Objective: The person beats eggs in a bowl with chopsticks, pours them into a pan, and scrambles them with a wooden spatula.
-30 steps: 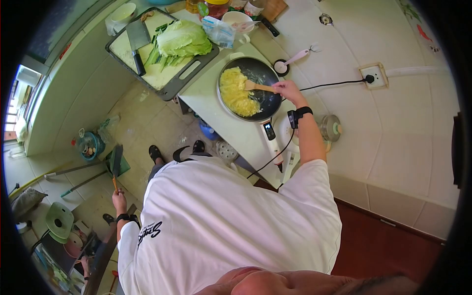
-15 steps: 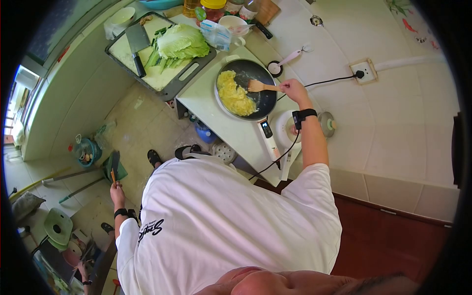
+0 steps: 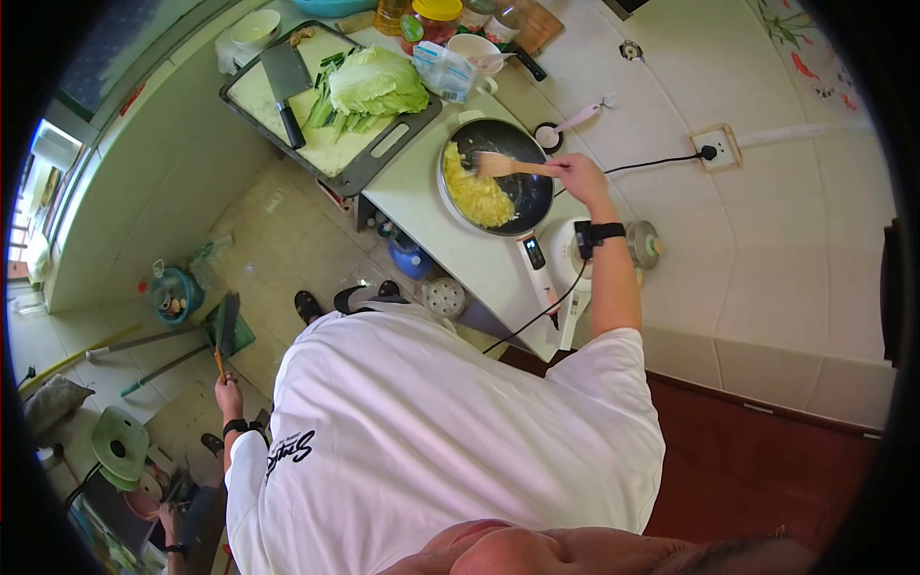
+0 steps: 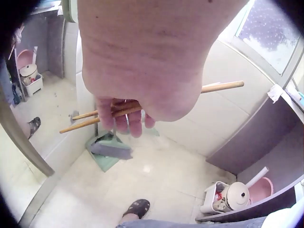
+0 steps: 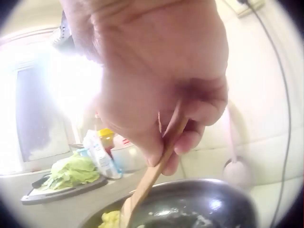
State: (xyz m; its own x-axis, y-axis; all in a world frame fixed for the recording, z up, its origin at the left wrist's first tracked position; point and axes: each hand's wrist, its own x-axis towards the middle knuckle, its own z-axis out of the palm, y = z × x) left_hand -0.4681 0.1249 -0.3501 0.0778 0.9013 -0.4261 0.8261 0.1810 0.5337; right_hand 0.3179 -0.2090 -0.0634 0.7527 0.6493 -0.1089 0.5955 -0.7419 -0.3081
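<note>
My right hand (image 3: 578,175) grips the handle of a wooden spatula (image 3: 508,167); its blade lies in the black electric pan (image 3: 496,190) beside a heap of yellow scrambled egg (image 3: 476,198). In the right wrist view the right hand (image 5: 156,90) curls round the spatula (image 5: 149,178) above the pan (image 5: 199,209). My left hand (image 3: 228,393) hangs at my side over the floor and holds a pair of wooden chopsticks (image 3: 219,363). The left wrist view shows the left hand (image 4: 128,107) with fingers wrapped round the chopsticks (image 4: 95,118).
A tray (image 3: 379,158) with a cutting board, a cleaver (image 3: 285,84) and cabbage (image 3: 379,84) sits left of the pan. Jars and a bowl (image 3: 473,46) stand behind. A black cord (image 3: 652,163) runs to a wall socket (image 3: 718,149). A dustpan (image 4: 108,149) lies on the floor.
The spatula blade has swept from the egg heap toward the far rim of the pan. The left hand with the chopsticks has stayed at my side.
</note>
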